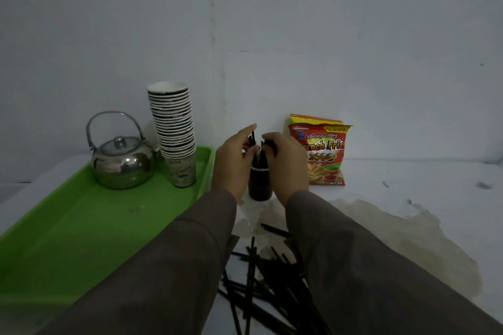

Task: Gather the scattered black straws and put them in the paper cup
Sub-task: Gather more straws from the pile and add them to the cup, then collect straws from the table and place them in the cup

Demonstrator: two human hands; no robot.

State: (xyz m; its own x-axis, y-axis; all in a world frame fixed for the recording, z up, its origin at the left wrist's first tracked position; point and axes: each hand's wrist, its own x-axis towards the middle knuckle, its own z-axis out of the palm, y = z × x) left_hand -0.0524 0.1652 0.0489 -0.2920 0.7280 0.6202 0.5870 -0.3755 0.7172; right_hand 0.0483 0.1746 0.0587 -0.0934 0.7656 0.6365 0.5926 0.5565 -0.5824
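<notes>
Thin black straws (257,160) upright in dark paper cup (260,185), pinched by left hand (234,160) and right hand (285,163), loose straws (261,280) crisscrossed below.

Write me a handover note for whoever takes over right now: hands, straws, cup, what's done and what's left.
Left hand pinches straws standing in the paper cup; right hand has its grip on other straw tops there.
The cup stands on the white table, between the green tray and the French fries bag.
Done: some straws in the cup.
Left: the pile of scattered black straws near the table's front edge, between the sleeves.
</notes>
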